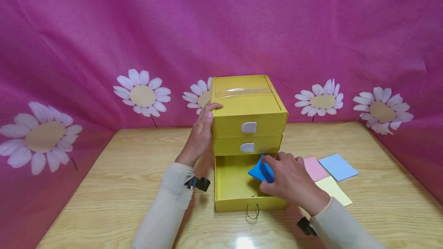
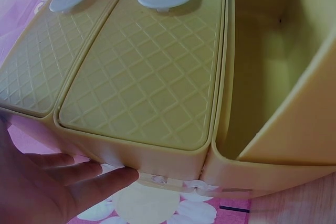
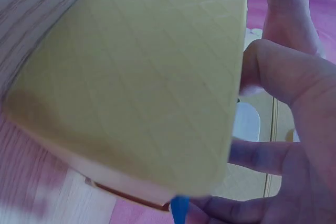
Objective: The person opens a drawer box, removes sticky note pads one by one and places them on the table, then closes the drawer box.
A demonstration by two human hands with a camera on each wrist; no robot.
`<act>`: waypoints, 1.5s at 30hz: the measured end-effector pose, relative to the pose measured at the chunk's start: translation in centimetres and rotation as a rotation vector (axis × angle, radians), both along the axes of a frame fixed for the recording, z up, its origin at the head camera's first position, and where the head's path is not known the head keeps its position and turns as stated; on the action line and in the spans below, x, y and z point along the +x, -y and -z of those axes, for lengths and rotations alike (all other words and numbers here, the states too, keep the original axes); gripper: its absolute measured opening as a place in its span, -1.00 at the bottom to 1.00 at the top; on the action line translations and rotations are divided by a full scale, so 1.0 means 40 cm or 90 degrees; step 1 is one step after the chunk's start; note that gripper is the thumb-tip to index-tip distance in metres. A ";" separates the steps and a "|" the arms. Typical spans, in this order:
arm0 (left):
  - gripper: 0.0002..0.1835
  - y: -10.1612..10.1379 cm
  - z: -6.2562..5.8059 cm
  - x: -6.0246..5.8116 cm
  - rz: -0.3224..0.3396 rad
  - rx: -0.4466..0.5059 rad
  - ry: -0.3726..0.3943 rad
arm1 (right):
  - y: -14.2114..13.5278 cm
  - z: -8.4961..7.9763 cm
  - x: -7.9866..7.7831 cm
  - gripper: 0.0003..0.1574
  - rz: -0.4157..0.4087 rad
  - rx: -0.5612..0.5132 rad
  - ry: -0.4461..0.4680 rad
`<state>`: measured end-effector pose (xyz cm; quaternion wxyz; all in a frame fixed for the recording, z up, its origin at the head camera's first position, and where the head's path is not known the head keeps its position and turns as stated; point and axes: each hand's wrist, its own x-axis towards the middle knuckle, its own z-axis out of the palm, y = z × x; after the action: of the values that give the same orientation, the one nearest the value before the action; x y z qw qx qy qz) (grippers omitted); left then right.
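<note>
A yellow drawer box [image 1: 249, 124] stands with its bottom drawer [image 1: 232, 204] pulled out and the two drawers above it closed. My left hand [image 1: 199, 135] steadies the box from the left, thumb near the top edge. Extended fingers [image 2: 105, 182] lie along its side in the left wrist view. Over the right part of the open drawer, my right hand [image 1: 292, 176] pinches a blue sticky note pad [image 1: 257, 173], tilted above the drawer floor. Most of that pad is hidden behind the drawer front in the right wrist view, where only a blue corner [image 3: 179, 209] shows.
To the right of the drawer lie a pink pad [image 1: 315, 169], a light blue pad [image 1: 338, 167] and a pale yellow pad [image 1: 333, 190]. A dark loop handle [image 1: 253, 217] hangs from the drawer front. Behind the wooden table [image 1: 138, 180] hangs a magenta flowered cloth [image 1: 221, 26].
</note>
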<state>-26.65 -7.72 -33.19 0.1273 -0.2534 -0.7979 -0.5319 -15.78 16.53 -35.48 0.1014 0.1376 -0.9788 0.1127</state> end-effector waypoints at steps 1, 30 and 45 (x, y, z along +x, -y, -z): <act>-0.53 0.000 0.000 0.000 -0.001 -0.001 0.001 | -0.004 0.000 0.001 -0.37 -0.001 -0.001 -0.003; -0.53 -0.001 -0.003 0.002 0.007 0.006 -0.019 | -0.118 -0.011 0.028 -0.27 0.035 -0.019 -0.011; -0.55 -0.003 -0.007 0.006 0.003 0.003 -0.019 | -0.160 -0.005 0.033 -0.26 0.057 -0.039 0.006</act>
<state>-26.42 -7.60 -32.90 0.1385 -0.2631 -0.7938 -0.5305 -14.44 22.93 -35.27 0.1060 0.0897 -0.9805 0.1388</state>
